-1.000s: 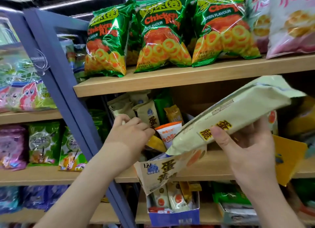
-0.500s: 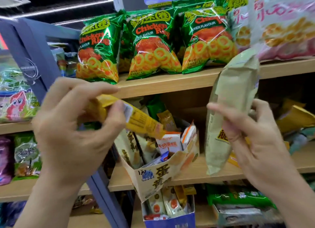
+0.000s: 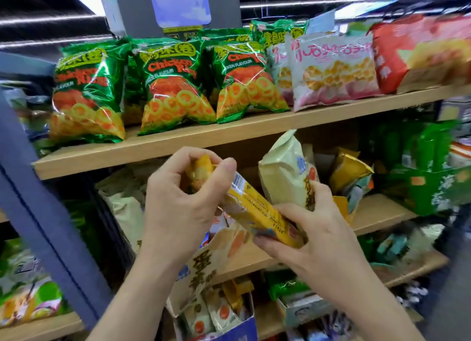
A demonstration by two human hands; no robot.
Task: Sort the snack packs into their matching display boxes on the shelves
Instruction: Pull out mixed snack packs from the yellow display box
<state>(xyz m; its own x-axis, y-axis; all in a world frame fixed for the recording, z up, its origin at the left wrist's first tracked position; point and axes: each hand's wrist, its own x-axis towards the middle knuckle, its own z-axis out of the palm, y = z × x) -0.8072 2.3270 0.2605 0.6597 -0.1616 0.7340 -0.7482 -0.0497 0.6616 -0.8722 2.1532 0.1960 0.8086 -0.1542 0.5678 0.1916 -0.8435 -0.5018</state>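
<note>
My left hand pinches the upper end of a long yellow snack pack. My right hand grips that pack's lower end and also holds a pale cream snack pack upright against its palm. Both hands are in front of the middle shelf. Just below them stands a cream display box with orange printing, tilted forward at the shelf edge. More cream packs lie behind it to the left.
Green chicken-ring bags and pink puff bags fill the top shelf. A blue upright post runs down the left. A blue box of small packs sits below. Yellow packs and a green box stand to the right.
The hands came together. My right hand lowered the cream pack and took hold of the lower end of the yellow pack that my left hand had lifted from the box.
</note>
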